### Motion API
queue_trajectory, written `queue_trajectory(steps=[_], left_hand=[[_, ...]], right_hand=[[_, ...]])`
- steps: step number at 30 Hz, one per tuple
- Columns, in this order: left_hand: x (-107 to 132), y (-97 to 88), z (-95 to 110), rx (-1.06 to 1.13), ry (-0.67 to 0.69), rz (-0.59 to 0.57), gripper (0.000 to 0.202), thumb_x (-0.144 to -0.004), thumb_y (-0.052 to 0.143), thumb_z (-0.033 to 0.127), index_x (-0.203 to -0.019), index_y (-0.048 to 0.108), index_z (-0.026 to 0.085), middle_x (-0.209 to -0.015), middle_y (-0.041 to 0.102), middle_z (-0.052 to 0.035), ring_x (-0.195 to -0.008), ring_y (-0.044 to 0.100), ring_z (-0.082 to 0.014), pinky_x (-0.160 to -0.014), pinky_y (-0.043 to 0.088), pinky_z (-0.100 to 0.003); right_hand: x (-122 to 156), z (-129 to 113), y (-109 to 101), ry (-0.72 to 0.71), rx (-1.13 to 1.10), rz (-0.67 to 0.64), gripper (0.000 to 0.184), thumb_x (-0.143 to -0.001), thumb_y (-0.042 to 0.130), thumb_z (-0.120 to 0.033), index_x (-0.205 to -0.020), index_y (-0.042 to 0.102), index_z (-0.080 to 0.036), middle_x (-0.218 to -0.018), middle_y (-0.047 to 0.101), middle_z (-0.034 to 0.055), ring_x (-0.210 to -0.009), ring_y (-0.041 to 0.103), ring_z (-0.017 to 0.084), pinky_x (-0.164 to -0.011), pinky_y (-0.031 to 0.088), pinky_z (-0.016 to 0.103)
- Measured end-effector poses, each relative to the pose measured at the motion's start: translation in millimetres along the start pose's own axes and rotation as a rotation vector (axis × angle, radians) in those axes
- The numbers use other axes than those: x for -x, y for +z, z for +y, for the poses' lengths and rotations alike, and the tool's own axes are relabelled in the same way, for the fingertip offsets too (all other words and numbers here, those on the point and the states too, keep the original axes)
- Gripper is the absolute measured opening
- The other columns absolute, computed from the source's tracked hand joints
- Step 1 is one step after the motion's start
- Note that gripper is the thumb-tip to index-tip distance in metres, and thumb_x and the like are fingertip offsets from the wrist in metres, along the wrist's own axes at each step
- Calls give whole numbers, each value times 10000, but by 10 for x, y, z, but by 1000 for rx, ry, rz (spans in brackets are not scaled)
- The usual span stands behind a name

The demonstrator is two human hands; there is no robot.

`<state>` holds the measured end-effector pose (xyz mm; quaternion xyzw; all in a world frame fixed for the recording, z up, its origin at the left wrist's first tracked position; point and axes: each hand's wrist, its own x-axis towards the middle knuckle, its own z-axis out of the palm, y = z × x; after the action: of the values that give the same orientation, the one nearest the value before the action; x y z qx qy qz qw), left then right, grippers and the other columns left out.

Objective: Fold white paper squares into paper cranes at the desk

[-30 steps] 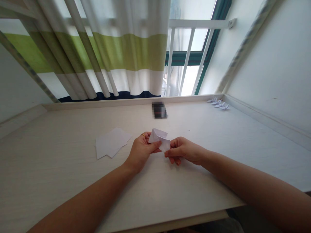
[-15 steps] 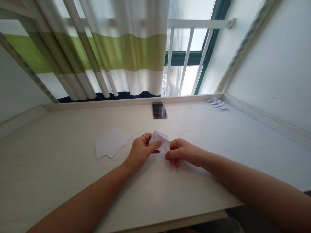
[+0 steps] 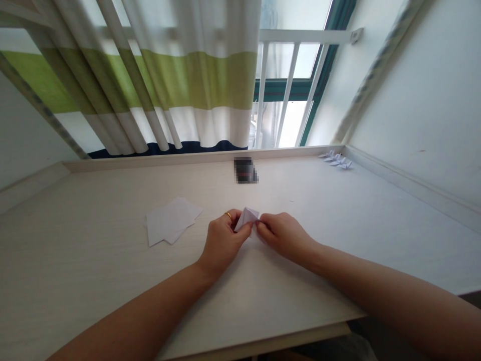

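Observation:
A small piece of folded white paper (image 3: 248,217) is held low over the pale wooden table (image 3: 93,281), near its middle. My left hand (image 3: 222,240), with a gold ring on one finger, pinches the paper's left side. My right hand (image 3: 281,233) pinches its right side, fingers closed on it. Most of the paper is hidden between the two hands. A loose stack of flat white paper sheets (image 3: 171,220) lies just left of my left hand.
Several small folded paper figures (image 3: 335,159) sit at the table's far right corner by the wall. A dark blurred object (image 3: 245,170) lies at the back centre. A striped curtain (image 3: 158,80) and a window railing (image 3: 289,90) stand behind the table.
Both hands have lowered the folded paper toward the table and closed in on it. The paper looks flatter and less of it shows than before.

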<state>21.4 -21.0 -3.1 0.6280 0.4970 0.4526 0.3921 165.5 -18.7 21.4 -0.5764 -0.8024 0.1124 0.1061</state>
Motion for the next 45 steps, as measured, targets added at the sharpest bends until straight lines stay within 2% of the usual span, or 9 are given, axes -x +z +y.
queue_trajectory(steps=[6,13,20,24,28,32,35,40,45], left_hand=[[-10,15,11,62,-46,9,127,-659,582,271,-702,590,152,-604,581,27,-558,513,-104,-534,383,-194],[-4,27,4,64,-38,-5,132,-675,565,269,-740,582,156,-646,595,17,-592,527,-113,-567,397,-204],[11,46,32,-5,-20,16,106,-665,570,262,-698,569,161,-598,566,33,-552,495,-104,-518,368,-194],[14,61,40,-4,-24,46,98,-653,577,241,-709,578,162,-601,573,34,-565,501,-105,-528,371,-194],[-18,71,8,136,-79,69,102,-626,600,225,-690,565,153,-605,574,36,-575,512,-107,-547,395,-202],[-64,67,-36,391,-125,86,159,-610,623,214,-738,556,147,-638,590,34,-605,541,-109,-605,445,-231],[-82,58,-35,542,-156,78,176,-614,631,208,-756,559,135,-683,615,14,-624,558,-105,-646,462,-246],[-77,40,-4,654,-172,2,148,-659,607,218,-770,563,131,-679,609,2,-630,561,-99,-659,462,-245],[-60,23,22,696,-200,-28,148,-719,558,270,-780,566,136,-705,604,-4,-650,553,-99,-652,457,-237]], right_hand=[[27,-24,-6,-4,240,76,274,-809,373,-289,-670,571,-161,-617,636,59,-540,558,159,-478,210,255],[50,-41,29,-46,296,155,229,-804,406,-267,-709,582,-157,-645,661,57,-541,577,171,-475,175,262],[35,-14,66,-55,210,214,178,-788,450,-251,-732,585,-150,-621,657,45,-527,564,148,-472,216,240],[51,-15,61,-117,302,271,191,-799,436,-229,-707,576,-137,-607,653,61,-495,557,153,-457,188,250],[81,-13,56,-268,362,344,201,-808,419,-186,-691,575,-135,-608,648,48,-482,556,146,-446,207,254],[92,-9,58,-392,301,426,227,-826,405,-221,-919,584,-115,-744,666,64,-563,585,147,-474,314,247],[89,-2,55,-460,256,428,274,-833,396,-239,-1013,546,-98,-797,653,83,-606,588,149,-497,370,248],[85,17,33,-512,231,383,280,-842,380,-247,-1022,534,-97,-786,630,91,-615,573,148,-518,409,256],[94,23,13,-482,256,369,303,-851,374,-285,-1038,533,-107,-800,622,84,-612,561,148,-512,402,260]])
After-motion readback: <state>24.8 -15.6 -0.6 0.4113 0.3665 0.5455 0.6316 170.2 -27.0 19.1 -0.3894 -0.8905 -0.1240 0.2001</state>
